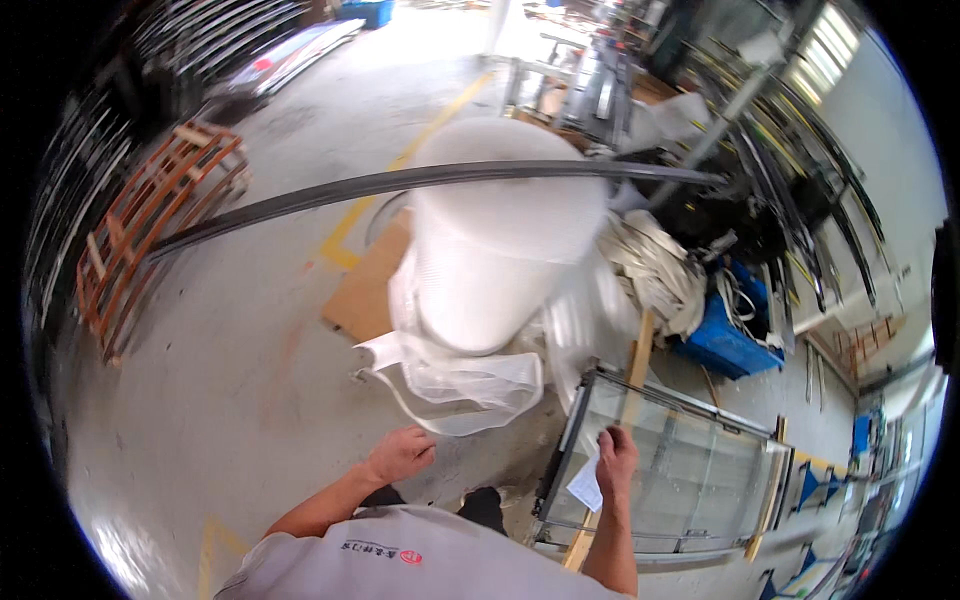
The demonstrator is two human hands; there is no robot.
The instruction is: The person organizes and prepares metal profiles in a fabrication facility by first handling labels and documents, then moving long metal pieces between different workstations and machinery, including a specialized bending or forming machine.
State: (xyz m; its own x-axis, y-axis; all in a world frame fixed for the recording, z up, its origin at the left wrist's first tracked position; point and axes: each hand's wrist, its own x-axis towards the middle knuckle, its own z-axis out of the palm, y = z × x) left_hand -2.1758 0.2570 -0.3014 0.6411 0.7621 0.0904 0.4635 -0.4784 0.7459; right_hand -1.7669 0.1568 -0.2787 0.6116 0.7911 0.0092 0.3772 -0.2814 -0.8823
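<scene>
My left hand [400,453] is curled into a loose fist in front of my body, just short of the loose end of white foam sheet [470,385]; nothing shows in it. On the right, the fingers of my right hand [617,462] are pinched at the top of a white sheet of paper [586,484]. Below that hand lies a glazed window panel [690,470] with a dark frame. Ahead of me stands a large white foam roll [490,270], slightly blurred. A long dark metal profile [380,185] lies across its top, reaching far out to both sides.
At left stands an orange metal rack [165,215]. A brown cardboard sheet [370,285] lies beside the roll. Right of it are a crumpled off-white cloth [655,265] and a blue bin [730,335]. Wooden strips [640,350] lie under the panel. Racks of long profiles [800,160] line the right.
</scene>
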